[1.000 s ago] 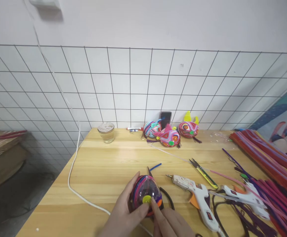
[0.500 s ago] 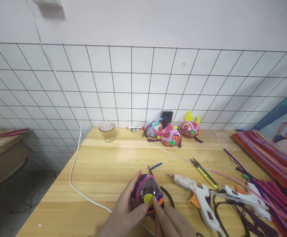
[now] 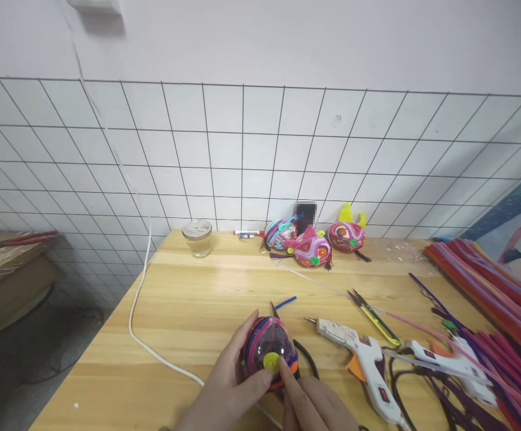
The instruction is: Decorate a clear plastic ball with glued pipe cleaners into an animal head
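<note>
A clear plastic ball [image 3: 269, 350] wrapped in coloured pipe cleaners sits near the front edge of the wooden table [image 3: 188, 305]. My left hand [image 3: 224, 386] cups its left side, thumb under the front. My right hand [image 3: 314, 404] is beside it, with the forefinger pressing a small yellow round disc [image 3: 271, 361] onto the ball's front. Black scissor tips [image 3: 274, 309] and a short blue pipe cleaner piece [image 3: 285, 302] lie just behind the ball.
Two white glue guns [image 3: 365, 365] [image 3: 448, 365] lie to the right, with yellow-handled snips [image 3: 374, 320] behind them. Bundles of pipe cleaners [image 3: 488, 299] fill the right side. Three finished decorated balls [image 3: 311, 248] and a glass jar [image 3: 198, 237] stand at the back. A white cord [image 3: 141, 335] runs along the left.
The view has shifted slightly; the ball and both hands stay in place, my right forefinger still pressing the yellow disc.
</note>
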Tool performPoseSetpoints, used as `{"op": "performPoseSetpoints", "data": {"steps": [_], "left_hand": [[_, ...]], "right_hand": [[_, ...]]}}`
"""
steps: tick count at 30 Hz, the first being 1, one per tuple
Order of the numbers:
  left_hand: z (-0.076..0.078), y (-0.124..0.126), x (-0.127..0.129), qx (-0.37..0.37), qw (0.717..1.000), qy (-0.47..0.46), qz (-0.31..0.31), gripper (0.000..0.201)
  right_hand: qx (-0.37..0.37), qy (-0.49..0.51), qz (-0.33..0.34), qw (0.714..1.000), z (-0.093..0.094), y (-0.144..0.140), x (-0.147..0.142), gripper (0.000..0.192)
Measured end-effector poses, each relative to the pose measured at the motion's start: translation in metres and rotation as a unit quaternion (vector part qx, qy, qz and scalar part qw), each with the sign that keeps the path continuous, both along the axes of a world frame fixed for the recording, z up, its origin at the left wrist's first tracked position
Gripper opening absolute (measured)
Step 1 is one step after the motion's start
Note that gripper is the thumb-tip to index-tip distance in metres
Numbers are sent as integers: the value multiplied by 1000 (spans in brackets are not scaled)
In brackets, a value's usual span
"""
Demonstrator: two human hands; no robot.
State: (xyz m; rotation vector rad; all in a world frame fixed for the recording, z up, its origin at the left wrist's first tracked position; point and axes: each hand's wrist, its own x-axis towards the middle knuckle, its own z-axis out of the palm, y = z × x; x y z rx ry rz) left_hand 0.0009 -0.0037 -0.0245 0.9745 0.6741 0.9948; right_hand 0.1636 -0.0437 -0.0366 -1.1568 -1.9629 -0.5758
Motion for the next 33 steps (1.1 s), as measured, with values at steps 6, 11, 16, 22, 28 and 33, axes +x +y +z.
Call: {"op": "performPoseSetpoints", "data": {"steps": [6, 11, 16, 22, 28, 33], "left_hand": [[-4, 0, 1, 12, 999, 28, 10, 81], [1, -1, 2, 2, 1000, 26, 14, 80], [5, 0, 0, 2, 1000, 21, 12, 76], [17, 0, -4, -16, 1000, 19, -2, 72], [11, 0, -2, 6, 999, 31, 18, 76], [11, 0, -2, 12, 998, 63, 18, 78]], "right_hand": [[13, 1, 26, 1000, 1, 2, 1, 31], [0, 3, 18, 1000, -1, 1, 1, 35], [-6, 20, 11, 1000, -4, 1, 0, 30], [-16, -4, 12, 1000, -2, -1, 2, 32], [-15, 12, 12, 1000, 1, 0, -2, 31], [-3, 30, 8, 1000, 1, 1, -6, 31]]}}
